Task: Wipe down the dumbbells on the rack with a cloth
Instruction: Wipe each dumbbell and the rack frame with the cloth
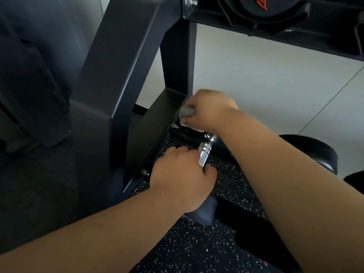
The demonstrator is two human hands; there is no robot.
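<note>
Curling round the chrome handle (204, 152) of a dumbbell (205, 211), the left grip (183, 174) holds it low down beside the foot of the rack (118, 75). Its fingers wrap over the near half of the bar, so only the knurled far half shows beyond the knuckles. The dumbbell lies slanted away from the camera over the speckled black floor (197, 249). Its near head, dark grey, pokes out just below the heel of the left grip and is partly covered by the wrist. The right grip (210, 109) is clenched on a bunched grey cloth (187, 112) and sits at the far end of the handle, just above the shiny collar and close to the rack's back post. The cloth peeps out only on the thumb side; the rest is buried in the fist. The far head of the dumbbell is hidden under that grip and the cloth, so it is not clear whether the cloth touches it. Whether the dumbbell rests on the rack's bottom rail or is lifted off it is also unclear. Two bolts (174, 126) show on the rail. Above, cut off by the top edge, another dumbbell (262, 4) with a red mark sits on an upper shelf. At the right a round black head (315, 152) is half hidden behind the right forearm, in front of the pale wall (275, 85).
</note>
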